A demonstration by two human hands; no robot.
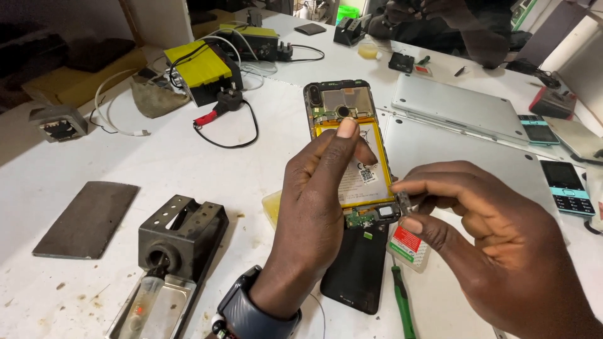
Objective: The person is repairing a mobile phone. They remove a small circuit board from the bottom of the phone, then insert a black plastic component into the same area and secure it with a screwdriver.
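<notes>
Behind the left hand [314,213], the opened phone [348,147] is half hidden — fingers curled around its edge. The right hand [490,245] pinches a small part [404,201] — too tiny to identify.

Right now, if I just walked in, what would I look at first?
Probably the opened phone with its yellow battery showing, held up in the middle by the left hand. Beside it, the right hand pinches a tiny metal part at the phone's lower edge. At far left on the white table sits a bright yellow-topped box with cables.
</notes>
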